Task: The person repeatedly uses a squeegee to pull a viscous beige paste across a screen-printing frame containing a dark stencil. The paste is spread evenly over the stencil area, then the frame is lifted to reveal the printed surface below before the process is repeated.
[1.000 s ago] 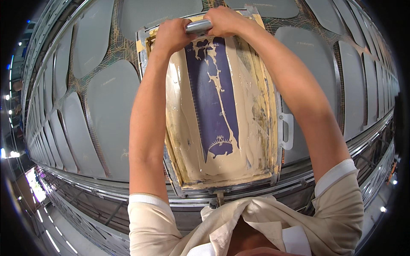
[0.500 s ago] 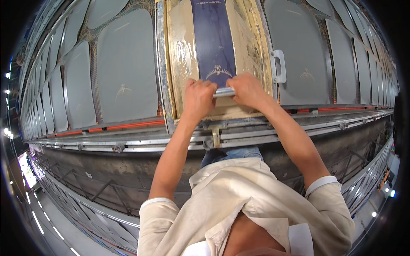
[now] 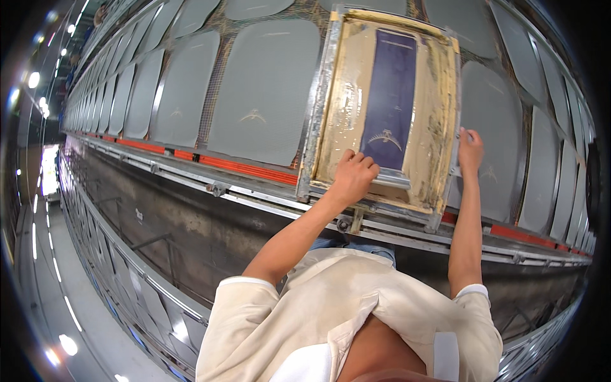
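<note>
A screen-printing frame [image 3: 449, 121] with a yellowish, smeared border lies over the row of grey pieces. Inside it, a dark blue strip [image 3: 391, 95] with a pale crest-like mark runs lengthwise between wet-looking beige areas. A metal squeegee [image 3: 391, 181] rests across the strip's near end. My left hand [image 3: 354, 177] is closed on the squeegee's left end. At the frame's right side my right hand [image 3: 470, 151] is closed around the side handle, which it mostly hides.
Grey rounded flat pieces [image 3: 265, 89] lie in rows on a patterned surface to both sides. Along the near edge run an orange-red strip [image 3: 248, 170] and a metal rail [image 3: 191, 177] with fittings. A dark wall with struts and a lower rail stand to the left of my body.
My right hand has left the squeegee and moved to the handle on the frame's right side. My left hand stays on the squeegee. The view has shifted and tilted.
</note>
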`<move>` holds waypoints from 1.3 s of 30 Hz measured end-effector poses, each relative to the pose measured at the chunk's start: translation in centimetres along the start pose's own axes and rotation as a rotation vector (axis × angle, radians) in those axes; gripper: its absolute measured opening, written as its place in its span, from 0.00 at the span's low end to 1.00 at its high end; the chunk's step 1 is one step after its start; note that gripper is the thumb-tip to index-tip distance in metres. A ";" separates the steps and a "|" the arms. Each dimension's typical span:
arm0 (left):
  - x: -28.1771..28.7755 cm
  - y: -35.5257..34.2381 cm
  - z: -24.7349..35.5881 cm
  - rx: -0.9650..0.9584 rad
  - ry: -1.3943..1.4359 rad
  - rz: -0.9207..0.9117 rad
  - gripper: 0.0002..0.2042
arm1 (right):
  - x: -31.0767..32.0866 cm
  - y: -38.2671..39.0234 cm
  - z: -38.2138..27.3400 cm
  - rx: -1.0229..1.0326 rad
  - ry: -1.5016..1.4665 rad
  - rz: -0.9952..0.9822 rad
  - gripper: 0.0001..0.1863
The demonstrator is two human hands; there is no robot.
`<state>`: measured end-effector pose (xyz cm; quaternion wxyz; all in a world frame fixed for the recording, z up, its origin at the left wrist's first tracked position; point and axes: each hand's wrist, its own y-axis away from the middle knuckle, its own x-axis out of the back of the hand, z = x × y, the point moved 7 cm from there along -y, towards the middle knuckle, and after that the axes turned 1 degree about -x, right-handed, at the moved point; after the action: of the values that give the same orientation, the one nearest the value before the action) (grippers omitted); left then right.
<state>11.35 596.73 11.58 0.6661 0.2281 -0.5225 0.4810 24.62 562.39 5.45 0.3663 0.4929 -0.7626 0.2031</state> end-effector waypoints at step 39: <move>14.0 -5.0 -41.2 -0.197 -0.146 0.204 0.21 | -23.1 12.9 -29.8 -0.049 0.176 -0.308 0.16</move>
<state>35.27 633.39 11.03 0.5929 0.1418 -0.6347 0.4749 29.33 601.84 7.92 0.4704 0.5753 -0.6476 0.1686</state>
